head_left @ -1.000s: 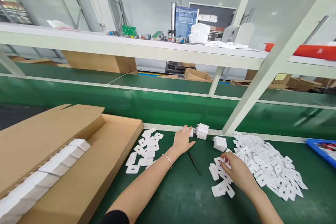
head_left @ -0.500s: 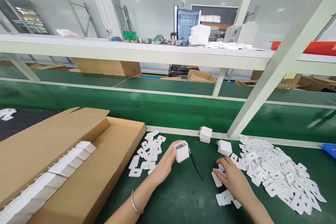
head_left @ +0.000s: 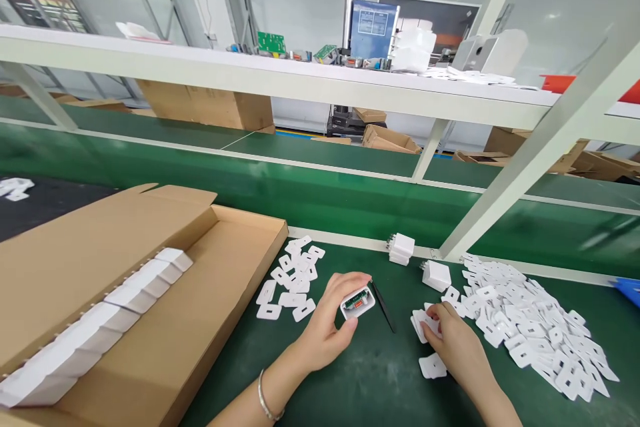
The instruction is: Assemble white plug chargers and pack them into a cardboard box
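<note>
Left fingers [head_left: 350, 278] closed around white housing [head_left: 357, 303], right fingers [head_left: 445, 315] at plates [head_left: 419, 327], grip unclear, tabletop [head_left: 385, 373] between, carton edge [head_left: 231, 320] leftward

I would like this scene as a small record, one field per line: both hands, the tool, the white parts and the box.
Left hand: holds a white plug housing, open end in view, electronics inside
Right hand: at a small group of white plates; grip unclear
Black tweezers-like tool: lies on the green worktop
Other plates: smaller spread on the left, larger heap on the right
Loose white plugs: near the worktop's back edge
Cardboard box: open, holds a row of white plugs
</note>
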{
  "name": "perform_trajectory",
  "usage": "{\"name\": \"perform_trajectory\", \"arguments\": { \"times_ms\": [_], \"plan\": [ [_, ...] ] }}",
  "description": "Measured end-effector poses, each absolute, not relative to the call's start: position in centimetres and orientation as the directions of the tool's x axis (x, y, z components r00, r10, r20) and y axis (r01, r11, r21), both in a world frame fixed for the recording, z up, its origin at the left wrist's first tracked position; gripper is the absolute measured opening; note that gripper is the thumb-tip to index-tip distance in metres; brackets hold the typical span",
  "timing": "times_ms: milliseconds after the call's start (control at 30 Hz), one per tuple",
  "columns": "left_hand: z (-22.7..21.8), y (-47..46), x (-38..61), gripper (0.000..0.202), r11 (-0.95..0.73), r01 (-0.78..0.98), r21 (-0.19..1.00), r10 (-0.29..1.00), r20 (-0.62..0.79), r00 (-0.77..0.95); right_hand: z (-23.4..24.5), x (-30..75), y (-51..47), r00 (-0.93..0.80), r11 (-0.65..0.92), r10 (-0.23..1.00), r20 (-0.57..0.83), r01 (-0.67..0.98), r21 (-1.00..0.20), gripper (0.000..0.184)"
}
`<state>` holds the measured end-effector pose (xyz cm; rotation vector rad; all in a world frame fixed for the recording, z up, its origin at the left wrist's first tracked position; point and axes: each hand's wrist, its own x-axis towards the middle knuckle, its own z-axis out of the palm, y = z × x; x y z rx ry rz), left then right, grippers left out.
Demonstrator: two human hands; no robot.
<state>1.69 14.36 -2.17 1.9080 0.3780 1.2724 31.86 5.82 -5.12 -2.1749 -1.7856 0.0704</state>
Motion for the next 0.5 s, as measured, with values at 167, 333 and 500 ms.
{"name": "perform_trajectory", "arguments": {
  "times_ms": [167,333,500],
  "plan": [
    [-2.0,14.4,1.5,0.043,-0.649,-0.144,0.747,0.628,0.633,0.452,-2.9,30.7,6.2,0.289,-0.206,0.943,0.164,0.896,-0.392,0.026],
    [-2.1,14.5,1.5,0.044,-0.542,-0.123,0.831,0.675,0.518,0.525,0.2,27.4,6.7,0.168,0.008,0.948,0.27,0.836,-0.549,0.02],
    [-2.8,14.4,2.1,0.045,-0.418,-0.116,0.901,0.73,0.41,0.547,2.5,23.6,8.1,-0.195,0.446,0.866,0.461,0.719,-0.534,0.02]
  ]
}}
